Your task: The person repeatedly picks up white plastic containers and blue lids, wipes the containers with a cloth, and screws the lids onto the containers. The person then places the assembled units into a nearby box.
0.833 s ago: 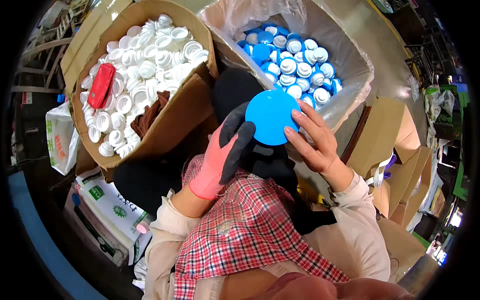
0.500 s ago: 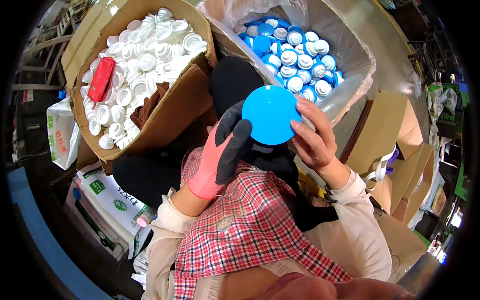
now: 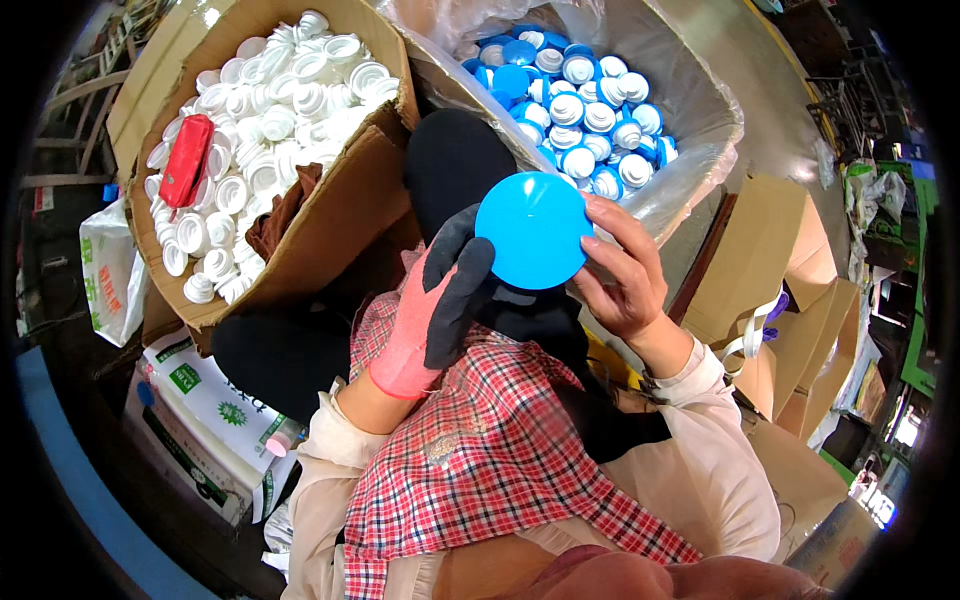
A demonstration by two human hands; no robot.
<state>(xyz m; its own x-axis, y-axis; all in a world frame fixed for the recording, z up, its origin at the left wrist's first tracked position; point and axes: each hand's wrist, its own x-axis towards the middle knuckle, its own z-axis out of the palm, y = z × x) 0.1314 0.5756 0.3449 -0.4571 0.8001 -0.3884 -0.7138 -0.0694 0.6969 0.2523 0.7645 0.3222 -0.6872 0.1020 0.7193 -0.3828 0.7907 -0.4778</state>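
A flat, round blue disc [image 3: 533, 231] is held up in front of my lap, its smooth face toward the view. My left hand [image 3: 446, 298], in a pink glove with black fingers, grips its left edge. Bare fingers of my right hand [image 3: 626, 262] pinch the right edge. Whatever is behind the disc is hidden. Beyond my left hand, a cardboard box [image 3: 345, 230] holds many white plastic caps [image 3: 275, 122]. Past the disc, a box lined with clear plastic [image 3: 700, 165] contains blue discs with white stepped caps on them [image 3: 600, 118].
On the white caps lie a red object [image 3: 187, 160] and a brown cloth [image 3: 283, 215]. Opened cardboard boxes [image 3: 745, 265] stand at the right, with a white strap [image 3: 752, 330]. A printed white bag [image 3: 215, 390] and a white plastic bag [image 3: 110, 265] are at the left.
The whole view has shifted slightly, so the boxes and hands appear a little further left. Both hands keep their hold on the blue disc.
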